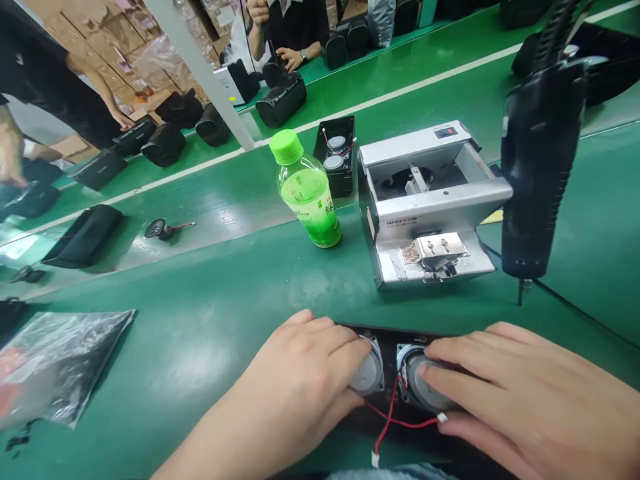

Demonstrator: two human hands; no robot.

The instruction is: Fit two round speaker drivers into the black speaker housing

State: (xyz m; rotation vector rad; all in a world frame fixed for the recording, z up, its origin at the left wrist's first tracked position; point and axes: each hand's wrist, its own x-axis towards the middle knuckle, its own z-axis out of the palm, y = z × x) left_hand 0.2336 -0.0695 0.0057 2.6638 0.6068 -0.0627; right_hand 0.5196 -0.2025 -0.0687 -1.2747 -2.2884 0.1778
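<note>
The scene is brightly and evenly lit from overhead, with broad pale glare patches on the glossy green table (210, 313) and on the far conveyor belt (235, 213), and only soft, short shadows under the green bottle (307, 190) and the grey metal machine (430, 207). The wide lens bends straight lines, so the white stripe and table edges slant and curve toward the left and right borders. The centre is fairly sharp, while the far left, the crinkled plastic bag (60, 363) and the near hands look slightly soft and smeared.
</note>
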